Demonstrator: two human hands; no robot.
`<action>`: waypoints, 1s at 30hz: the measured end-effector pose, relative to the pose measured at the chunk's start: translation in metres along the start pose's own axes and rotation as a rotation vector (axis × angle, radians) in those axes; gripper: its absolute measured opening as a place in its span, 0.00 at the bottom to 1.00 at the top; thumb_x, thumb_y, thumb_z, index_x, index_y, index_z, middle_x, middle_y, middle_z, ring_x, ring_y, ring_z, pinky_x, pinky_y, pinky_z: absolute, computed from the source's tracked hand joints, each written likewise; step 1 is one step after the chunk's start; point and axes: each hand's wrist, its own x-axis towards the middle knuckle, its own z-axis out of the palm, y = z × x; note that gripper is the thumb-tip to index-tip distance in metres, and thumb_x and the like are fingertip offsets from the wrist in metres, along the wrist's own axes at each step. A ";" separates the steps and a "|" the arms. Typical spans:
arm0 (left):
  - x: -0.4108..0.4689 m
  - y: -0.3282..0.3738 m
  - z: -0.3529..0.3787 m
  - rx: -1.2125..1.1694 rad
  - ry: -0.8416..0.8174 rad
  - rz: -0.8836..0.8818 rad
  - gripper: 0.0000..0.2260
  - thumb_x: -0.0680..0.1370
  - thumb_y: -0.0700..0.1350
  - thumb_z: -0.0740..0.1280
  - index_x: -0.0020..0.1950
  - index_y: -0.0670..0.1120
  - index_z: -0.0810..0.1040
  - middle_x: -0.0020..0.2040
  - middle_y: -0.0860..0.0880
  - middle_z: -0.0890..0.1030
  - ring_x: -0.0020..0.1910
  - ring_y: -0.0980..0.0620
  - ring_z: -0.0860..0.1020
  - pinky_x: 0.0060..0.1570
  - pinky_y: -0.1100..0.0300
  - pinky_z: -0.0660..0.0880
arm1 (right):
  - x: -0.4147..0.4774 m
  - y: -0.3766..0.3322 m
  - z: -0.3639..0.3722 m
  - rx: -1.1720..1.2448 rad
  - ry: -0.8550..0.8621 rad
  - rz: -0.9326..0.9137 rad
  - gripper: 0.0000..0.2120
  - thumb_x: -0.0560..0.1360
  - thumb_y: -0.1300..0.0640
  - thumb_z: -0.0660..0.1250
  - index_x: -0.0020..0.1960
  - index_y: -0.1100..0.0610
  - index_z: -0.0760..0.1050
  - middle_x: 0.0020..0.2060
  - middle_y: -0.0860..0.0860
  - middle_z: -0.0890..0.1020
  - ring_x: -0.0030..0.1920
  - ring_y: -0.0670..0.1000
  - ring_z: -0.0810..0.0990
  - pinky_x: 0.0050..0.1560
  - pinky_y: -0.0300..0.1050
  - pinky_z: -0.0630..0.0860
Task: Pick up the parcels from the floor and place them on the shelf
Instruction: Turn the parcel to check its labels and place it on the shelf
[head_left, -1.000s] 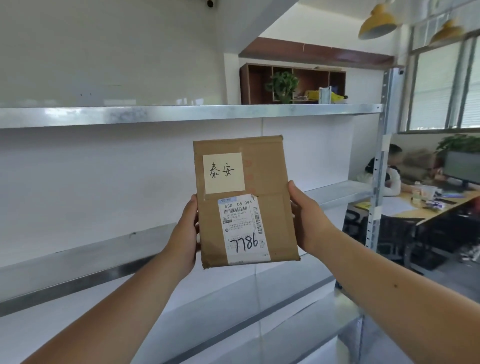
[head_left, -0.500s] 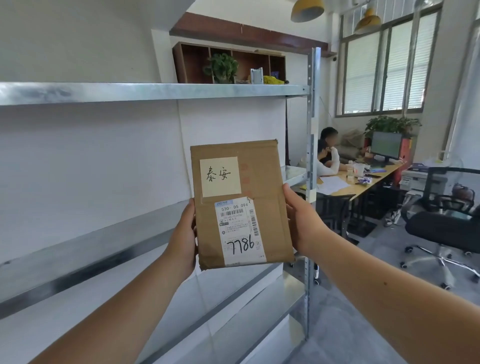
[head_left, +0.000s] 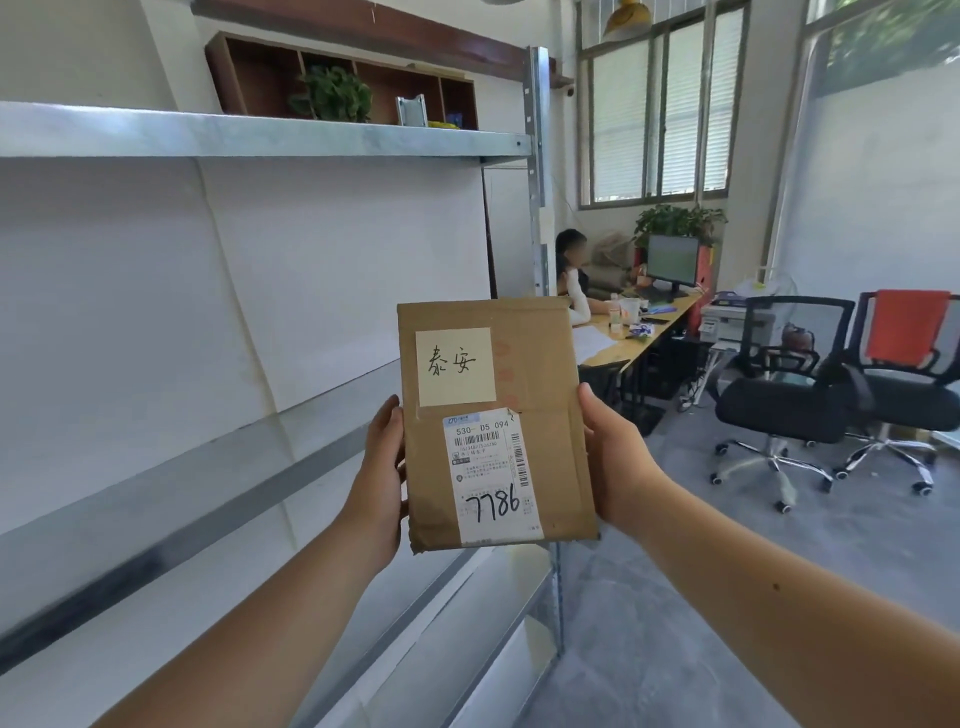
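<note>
Item: flat brown cardboard parcel (head_left: 493, 426), held upright in mid-air, long axis vertical. The left hand (head_left: 382, 467) and right hand (head_left: 615, 457) are gripping its side edges. The grey metal shelf (head_left: 171, 499) is lying to the left, the left hand nearer. Markings: handwritten yellow note (head_left: 455, 366) "泰安"; shipping label (head_left: 491, 478) "530-D5 094", "7786".

The brown parcel (head_left: 493, 423) carries two labels. On its upper left, a pale yellow note (head_left: 455, 366) bears the handwritten characters "泰安". Below it, a white shipping label (head_left: 491, 478) reads "530- D5 094" above a barcode, with "7786" handwritten in black marker near its bottom. The label's smaller print is too fine to read.
</note>
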 end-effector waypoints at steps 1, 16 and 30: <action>0.009 -0.004 0.001 0.004 -0.009 -0.004 0.39 0.69 0.79 0.62 0.75 0.62 0.74 0.69 0.49 0.84 0.71 0.41 0.80 0.71 0.30 0.73 | 0.005 0.002 -0.002 0.007 0.018 0.000 0.38 0.68 0.29 0.71 0.70 0.51 0.81 0.69 0.55 0.83 0.71 0.64 0.78 0.74 0.70 0.71; 0.115 -0.052 0.010 0.055 -0.196 -0.166 0.27 0.85 0.69 0.52 0.74 0.57 0.77 0.69 0.48 0.84 0.69 0.43 0.81 0.72 0.35 0.74 | 0.069 0.034 -0.040 0.042 0.251 -0.017 0.26 0.77 0.31 0.67 0.60 0.50 0.88 0.64 0.52 0.87 0.67 0.61 0.82 0.70 0.67 0.76; 0.170 -0.086 0.047 0.345 -0.105 -0.170 0.27 0.85 0.69 0.53 0.58 0.55 0.86 0.52 0.52 0.90 0.56 0.49 0.86 0.49 0.54 0.80 | 0.110 0.061 -0.094 0.209 0.350 0.048 0.25 0.73 0.34 0.71 0.57 0.52 0.89 0.63 0.55 0.87 0.64 0.63 0.83 0.68 0.71 0.77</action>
